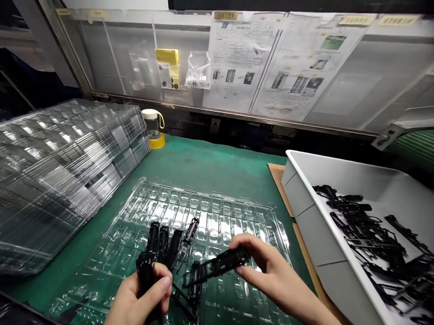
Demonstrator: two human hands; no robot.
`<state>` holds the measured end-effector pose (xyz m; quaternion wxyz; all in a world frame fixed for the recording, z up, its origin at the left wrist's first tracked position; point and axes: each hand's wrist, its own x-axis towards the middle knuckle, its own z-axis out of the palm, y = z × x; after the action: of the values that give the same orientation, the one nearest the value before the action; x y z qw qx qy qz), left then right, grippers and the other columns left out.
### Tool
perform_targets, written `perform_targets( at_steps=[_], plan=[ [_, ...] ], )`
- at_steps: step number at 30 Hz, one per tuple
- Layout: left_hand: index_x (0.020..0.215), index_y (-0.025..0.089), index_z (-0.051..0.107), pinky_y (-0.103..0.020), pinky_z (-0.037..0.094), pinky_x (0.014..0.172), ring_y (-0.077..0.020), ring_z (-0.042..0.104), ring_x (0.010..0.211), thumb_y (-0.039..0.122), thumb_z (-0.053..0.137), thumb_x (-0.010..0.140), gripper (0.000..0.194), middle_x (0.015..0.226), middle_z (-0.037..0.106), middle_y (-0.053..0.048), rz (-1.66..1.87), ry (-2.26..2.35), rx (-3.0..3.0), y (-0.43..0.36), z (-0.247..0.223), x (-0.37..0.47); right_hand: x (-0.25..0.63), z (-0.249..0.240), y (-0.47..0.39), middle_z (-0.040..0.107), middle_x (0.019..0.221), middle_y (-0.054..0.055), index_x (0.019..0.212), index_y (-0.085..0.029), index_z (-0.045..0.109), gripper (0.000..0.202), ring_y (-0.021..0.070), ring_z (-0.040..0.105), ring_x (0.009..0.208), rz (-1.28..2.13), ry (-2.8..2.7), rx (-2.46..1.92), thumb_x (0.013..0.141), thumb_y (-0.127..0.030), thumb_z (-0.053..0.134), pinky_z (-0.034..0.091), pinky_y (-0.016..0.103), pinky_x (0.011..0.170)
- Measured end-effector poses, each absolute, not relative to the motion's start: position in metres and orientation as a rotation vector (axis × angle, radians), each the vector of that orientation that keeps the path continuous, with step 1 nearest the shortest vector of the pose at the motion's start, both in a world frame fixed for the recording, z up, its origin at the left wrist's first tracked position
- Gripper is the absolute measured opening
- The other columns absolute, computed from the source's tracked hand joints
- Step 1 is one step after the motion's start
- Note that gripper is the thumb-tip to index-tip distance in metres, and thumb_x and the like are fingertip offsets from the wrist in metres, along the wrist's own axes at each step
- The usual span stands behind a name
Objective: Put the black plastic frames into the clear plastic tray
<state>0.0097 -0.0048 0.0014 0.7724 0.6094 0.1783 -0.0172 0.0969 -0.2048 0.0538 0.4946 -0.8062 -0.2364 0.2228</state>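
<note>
My left hand (144, 296) grips a bundle of several long black plastic parts (163, 244) that fan upward over a clear blister tray (207, 215) lying on the green mat. My right hand (266, 265) pinches one more black part (223, 264) by its right end, holding it nearly level just above the tray, its left end close to the bundle. Another black part (195, 286) lies or hangs between my two hands; I cannot tell which.
A tall stack of clear trays (51, 174) fills the left side. A grey bin (308, 205) with several loose black parts (379, 241) stands at the right on brown cardboard. A small lidded jar (152, 123) and a panel of work sheets (271, 64) are at the back.
</note>
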Motion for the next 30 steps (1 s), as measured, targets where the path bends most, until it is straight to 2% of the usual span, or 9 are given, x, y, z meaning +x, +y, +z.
perform_targets(
  at_steps=[4, 7, 11, 14, 17, 19, 21, 25, 30],
  plan=[
    [0.073, 0.016, 0.057, -0.019, 0.034, 0.047, -0.0108, 0.044, 0.051, 0.03, 0.064, 0.054, 0.025, 0.066, 0.055, -0.001, -0.212, 0.226, 1.372, -0.022, 0.01, 0.018, 0.085, 0.063, -0.193, 0.05, 0.077, -0.004, 0.076, -0.021, 0.05, 0.031, 0.0111, 0.046, 0.075, 0.695, -0.629, -1.744, 0.057, 0.001, 0.041, 0.036, 0.023, 0.069],
    [0.074, 0.013, 0.058, -0.021, 0.035, 0.054, -0.0149, 0.048, 0.059, 0.029, 0.068, 0.047, 0.032, 0.06, 0.056, -0.002, -0.364, 0.171, 1.286, -0.032, 0.013, 0.02, 0.076, 0.061, -0.183, 0.051, 0.081, -0.002, 0.081, -0.022, 0.052, 0.03, 0.012, 0.047, 0.078, 0.656, -0.643, -1.742, 0.06, -0.003, 0.042, 0.036, 0.024, 0.072],
    [0.066, 0.011, 0.057, -0.019, 0.035, 0.052, -0.0124, 0.048, 0.055, 0.032, 0.066, 0.052, 0.026, 0.056, 0.058, -0.003, -0.217, 0.344, 1.184, -0.037, 0.013, 0.022, 0.067, 0.051, -0.178, 0.049, 0.092, 0.001, 0.1, -0.026, 0.043, 0.027, 0.0142, 0.045, 0.088, 0.531, -0.438, -1.825, 0.074, -0.022, 0.037, 0.034, 0.028, 0.078],
    [0.073, 0.014, 0.055, -0.02, 0.039, 0.054, -0.0132, 0.051, 0.06, 0.028, 0.067, 0.054, 0.026, 0.066, 0.061, -0.003, -0.063, 0.552, 0.933, -0.039, 0.014, 0.021, 0.06, 0.042, -0.177, 0.05, 0.088, 0.003, 0.103, -0.024, 0.041, 0.034, 0.0151, 0.047, 0.077, 0.74, -0.488, -1.791, 0.071, -0.035, 0.044, 0.037, 0.026, 0.067],
    [0.078, 0.015, 0.055, -0.023, 0.043, 0.057, -0.016, 0.054, 0.065, 0.025, 0.069, 0.052, 0.031, 0.076, 0.062, -0.006, -0.062, 0.553, 0.791, -0.04, 0.016, 0.018, 0.054, 0.036, -0.174, 0.049, 0.072, -0.001, 0.089, -0.02, 0.047, 0.029, 0.011, 0.044, 0.061, 0.824, -0.485, -1.81, 0.063, -0.031, 0.054, 0.034, 0.021, 0.054],
    [0.081, 0.013, 0.057, -0.023, 0.043, 0.059, -0.0182, 0.054, 0.07, 0.024, 0.071, 0.048, 0.038, 0.082, 0.061, -0.01, -0.091, 0.482, 0.787, -0.04, 0.016, 0.015, 0.053, 0.033, -0.174, 0.044, 0.061, -0.003, 0.07, -0.017, 0.048, 0.014, 0.0087, 0.039, 0.055, 0.792, -0.398, -1.842, 0.064, -0.029, 0.052, 0.03, 0.02, 0.051],
    [0.083, 0.01, 0.058, -0.023, 0.043, 0.065, -0.0204, 0.054, 0.074, 0.024, 0.072, 0.045, 0.043, 0.086, 0.06, -0.012, -0.109, 0.428, 0.787, -0.038, 0.016, 0.012, 0.053, 0.031, -0.174, 0.045, 0.057, -0.003, 0.064, -0.016, 0.042, 0.019, 0.0068, 0.037, 0.051, 0.851, -0.327, -1.701, 0.068, -0.033, 0.048, 0.027, 0.019, 0.047],
    [0.086, 0.016, 0.056, -0.022, 0.045, 0.052, -0.019, 0.055, 0.068, 0.023, 0.072, 0.045, 0.045, 0.092, 0.058, -0.011, -0.027, 0.442, 0.821, -0.034, 0.018, 0.008, 0.054, 0.031, -0.18, 0.042, 0.042, -0.008, 0.071, -0.018, 0.034, 0.025, 0.002, 0.027, 0.034, 1.038, -0.221, -1.248, 0.072, -0.041, 0.043, 0.017, 0.015, 0.036],
    [0.088, 0.025, 0.053, -0.019, 0.04, 0.039, -0.0179, 0.054, 0.06, 0.02, 0.075, 0.04, 0.054, 0.086, 0.06, -0.005, 0.093, 0.477, 0.804, -0.032, 0.025, 0.003, 0.056, 0.039, -0.186, 0.029, 0.039, -0.01, 0.07, -0.015, 0.041, 0.014, 0.001, 0.021, 0.034, 1.159, -0.119, -1.083, 0.067, -0.027, 0.049, 0.01, 0.017, 0.035]
  ],
)
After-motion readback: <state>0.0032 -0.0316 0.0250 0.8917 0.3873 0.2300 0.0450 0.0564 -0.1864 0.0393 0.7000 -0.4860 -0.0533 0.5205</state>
